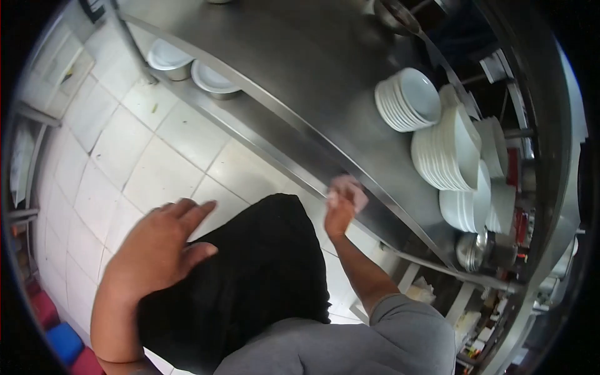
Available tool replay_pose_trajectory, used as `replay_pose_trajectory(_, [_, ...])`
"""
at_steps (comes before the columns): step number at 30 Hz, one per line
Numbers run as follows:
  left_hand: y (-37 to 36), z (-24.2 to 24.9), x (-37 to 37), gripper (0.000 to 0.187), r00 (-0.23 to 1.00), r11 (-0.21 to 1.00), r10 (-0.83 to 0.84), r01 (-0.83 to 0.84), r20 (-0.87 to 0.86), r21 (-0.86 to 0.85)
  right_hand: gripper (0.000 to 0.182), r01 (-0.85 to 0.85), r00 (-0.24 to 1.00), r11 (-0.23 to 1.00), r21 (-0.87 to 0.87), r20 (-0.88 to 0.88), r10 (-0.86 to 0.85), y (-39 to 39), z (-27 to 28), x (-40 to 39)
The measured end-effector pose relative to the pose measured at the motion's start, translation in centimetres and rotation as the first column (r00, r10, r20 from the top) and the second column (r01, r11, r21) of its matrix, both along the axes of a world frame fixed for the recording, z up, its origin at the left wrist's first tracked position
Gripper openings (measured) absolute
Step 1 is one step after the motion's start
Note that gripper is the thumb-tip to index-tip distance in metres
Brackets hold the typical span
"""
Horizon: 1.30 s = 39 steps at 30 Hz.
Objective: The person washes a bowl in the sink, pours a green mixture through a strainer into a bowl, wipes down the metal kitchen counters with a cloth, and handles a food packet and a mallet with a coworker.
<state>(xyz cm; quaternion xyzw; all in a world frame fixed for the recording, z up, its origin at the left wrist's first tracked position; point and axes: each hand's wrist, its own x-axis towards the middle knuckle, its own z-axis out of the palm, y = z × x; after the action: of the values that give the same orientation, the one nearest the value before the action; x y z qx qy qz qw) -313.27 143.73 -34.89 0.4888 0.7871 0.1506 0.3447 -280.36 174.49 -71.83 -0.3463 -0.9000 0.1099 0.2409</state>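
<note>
My left hand (153, 247) hangs in the air over the tiled floor and beside my black apron (250, 262). Its fingers are spread and it holds nothing. At the front edge of the steel counter (312, 81), my right hand (339, 215) is closed on a crumpled pinkish cloth (350, 189). The cloth is slightly blurred and overlaps the counter's edge in this view. Further along the counter are a stack of small white plates (419, 97), a stack of larger white dishes (453, 153) and some deep white bowls (465, 203).
Lidded metal pots (212, 78) stand on the shelf under the counter. A metal pan (397, 15) with a handle sits at the counter's far side. Metal bowls (470, 250) lie near the counter's right end. Red and blue objects (64, 344) are at the lower left.
</note>
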Motion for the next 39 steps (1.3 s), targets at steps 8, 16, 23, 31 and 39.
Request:
replay_pose_trajectory(8, [-3.6, 0.4, 1.7, 0.061, 1.000, 0.968, 0.002, 0.001, 0.012, -0.249, 0.060, -0.591, 0.800, 0.806, -0.003, 0.123, 0.587, -5.2, -0.5, -31.3])
replay_pose_trajectory(16, [-4.9, 1.2, 0.0, 0.062, 0.996, 0.987, -0.021, 0.007, -0.089, -0.160, 0.060, -0.580, 0.775, 0.814, -0.040, 0.279, 0.567, -1.9, 2.3, -14.7])
replay_pose_trajectory(23, [-2.6, -5.5, -6.6, 0.073, 0.997, 0.985, -0.079, 0.080, 0.015, -0.155, 0.039, 0.332, 0.942, 0.676, -0.658, 0.272, -0.198, -5.8, 16.8, 11.7])
replay_pose_trajectory(31, [-9.6, -14.9, -0.1, 0.063, 0.909, 0.821, -0.413, 0.397, 0.052, -0.410, 0.053, -0.597, 0.796, 0.606, -0.525, -0.292, 0.530, -7.7, 67.1, -8.5])
replay_pose_trajectory(39, [-15.6, 4.0, 6.8, 0.061, 0.485, 0.702, 0.318, 0.457, 0.814, -0.547, 0.056, 0.023, 0.997, 0.995, 0.096, -0.071, -0.016, -4.8, 74.2, -16.1])
